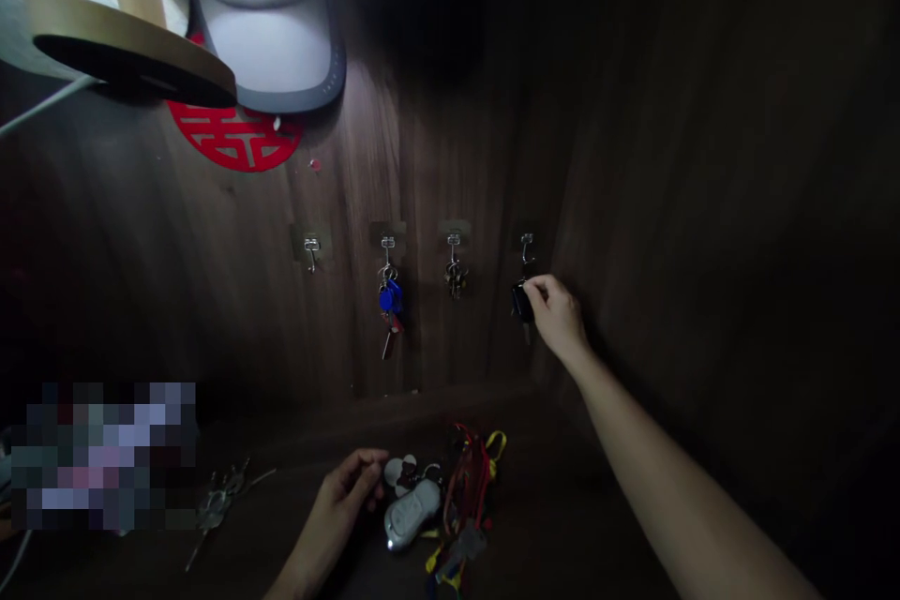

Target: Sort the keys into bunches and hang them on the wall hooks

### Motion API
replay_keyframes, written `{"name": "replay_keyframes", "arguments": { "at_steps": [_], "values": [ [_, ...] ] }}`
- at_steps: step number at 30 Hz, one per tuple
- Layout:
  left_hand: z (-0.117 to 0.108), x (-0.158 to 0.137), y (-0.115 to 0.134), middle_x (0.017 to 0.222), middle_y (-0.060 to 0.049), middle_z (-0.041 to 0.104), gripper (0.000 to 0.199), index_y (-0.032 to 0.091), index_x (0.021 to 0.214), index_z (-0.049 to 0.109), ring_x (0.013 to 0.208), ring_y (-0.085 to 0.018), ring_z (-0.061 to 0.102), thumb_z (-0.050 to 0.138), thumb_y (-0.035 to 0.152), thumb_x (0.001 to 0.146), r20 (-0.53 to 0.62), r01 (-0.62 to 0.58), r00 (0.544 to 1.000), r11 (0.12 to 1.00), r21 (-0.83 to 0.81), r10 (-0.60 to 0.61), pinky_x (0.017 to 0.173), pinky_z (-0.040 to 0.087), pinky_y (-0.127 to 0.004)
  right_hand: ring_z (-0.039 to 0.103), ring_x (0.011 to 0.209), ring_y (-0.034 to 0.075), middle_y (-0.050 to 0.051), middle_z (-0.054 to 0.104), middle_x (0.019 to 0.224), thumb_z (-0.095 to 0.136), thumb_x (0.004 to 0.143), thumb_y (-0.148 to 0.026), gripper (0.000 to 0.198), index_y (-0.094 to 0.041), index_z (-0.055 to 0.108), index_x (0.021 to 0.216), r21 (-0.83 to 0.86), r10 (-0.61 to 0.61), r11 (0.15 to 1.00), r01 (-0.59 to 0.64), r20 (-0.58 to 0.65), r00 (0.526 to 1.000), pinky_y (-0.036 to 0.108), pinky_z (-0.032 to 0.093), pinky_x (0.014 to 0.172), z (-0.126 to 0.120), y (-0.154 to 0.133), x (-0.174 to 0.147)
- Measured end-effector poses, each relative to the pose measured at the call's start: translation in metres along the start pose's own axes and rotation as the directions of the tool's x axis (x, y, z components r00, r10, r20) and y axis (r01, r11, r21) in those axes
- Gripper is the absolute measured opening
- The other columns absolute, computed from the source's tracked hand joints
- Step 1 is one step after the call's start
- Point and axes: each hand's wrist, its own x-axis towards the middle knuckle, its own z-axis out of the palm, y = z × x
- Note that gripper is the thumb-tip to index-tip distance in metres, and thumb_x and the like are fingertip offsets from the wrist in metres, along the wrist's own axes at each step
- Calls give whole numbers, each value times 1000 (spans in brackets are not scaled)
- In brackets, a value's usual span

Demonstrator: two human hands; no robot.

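On the right, my right hand [559, 309] pinches a bunch of keys with a black fob [521, 302] just below the rightmost hook [527, 246]. A key blade points down beneath the fob; whether its ring sits on the hook is too dark to tell. Lower down, my left hand [348, 487] has its fingers curled in by some pale round tags [397, 474]; what they hold, if anything, is hidden. Beside it lies a silver-grey remote fob [413, 514]. Red and yellow cords [472, 478] with keys [464, 551] lie tangled to its right.
A blue-tagged key bunch [390, 297] and another bunch of keys [455, 280] hang from the middle hooks. The leftmost hook [311, 253] is bare. Loose keys [219, 499] lie at lower left. A round lamp base [133, 47] juts in before a grey cap [274, 47].
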Motion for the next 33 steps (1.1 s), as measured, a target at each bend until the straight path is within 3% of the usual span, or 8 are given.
{"name": "replay_keyframes", "arguments": {
  "at_steps": [6,15,23,33],
  "values": [
    [0,2,-1,59,3,54,54,17,86,67,57,-13,47,65,64,60,8,17,1000,1000,-10,-17,56,38,-23,59,73,22,8,66,78,47,80,-32,17,-20,59,76,-38,77,996,-79,-56,995,33,43,69,-1,13,43],
    [0,4,-3,61,3,55,55,16,86,66,58,-13,46,65,65,59,13,24,1000,999,-37,-24,56,37,-23,59,72,21,7,66,74,53,74,-30,14,-19,61,72,73,142,988,-136,-88,986,34,44,69,3,18,61],
    [2,2,0,59,3,53,52,17,83,67,57,-12,46,66,64,59,-4,20,1000,999,-34,-20,56,38,-23,59,60,15,4,63,67,52,73,-45,31,-16,63,77,299,273,917,-263,9,962,23,43,48,15,29,60],
    [0,0,0,60,4,53,49,17,86,67,57,-12,46,65,61,64,23,-15,1000,1000,-14,15,57,38,-23,61,81,19,8,68,91,49,74,-43,37,-18,65,96,369,310,877,-308,53,949,27,47,60,14,30,36]
  ]
}}
